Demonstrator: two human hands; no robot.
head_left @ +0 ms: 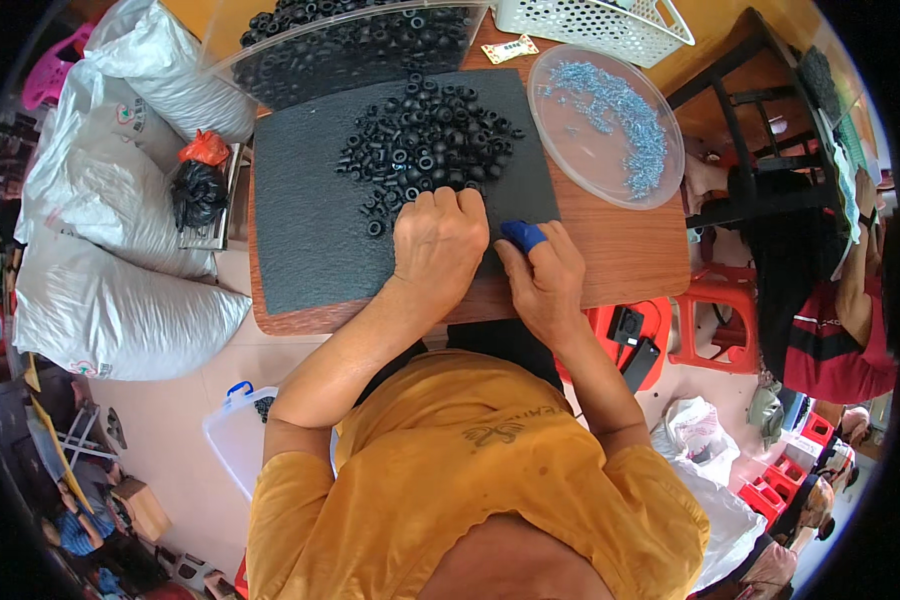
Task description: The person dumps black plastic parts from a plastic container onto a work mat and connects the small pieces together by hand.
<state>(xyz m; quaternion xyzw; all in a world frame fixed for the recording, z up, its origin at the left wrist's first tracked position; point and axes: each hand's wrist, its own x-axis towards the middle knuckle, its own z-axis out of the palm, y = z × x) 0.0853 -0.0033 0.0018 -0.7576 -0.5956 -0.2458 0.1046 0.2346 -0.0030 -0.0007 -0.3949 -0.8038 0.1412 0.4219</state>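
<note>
My left hand (437,245) rests knuckles-up on a black foam mat (305,215), its fingers curled at the near edge of a pile of small black rubber rings (430,135). What its fingertips hold is hidden. My right hand (545,280) sits just to its right, fingers closed around a small blue tool (522,234) whose tip points at the left hand. The mat lies on a brown wooden table (620,250).
A clear round lid with several small silvery screws (605,120) lies at the right of the mat. A clear bin of black rings (350,45) stands behind, a white basket (600,25) beyond. White sacks (110,250) lie left. Another person (830,300) sits at right.
</note>
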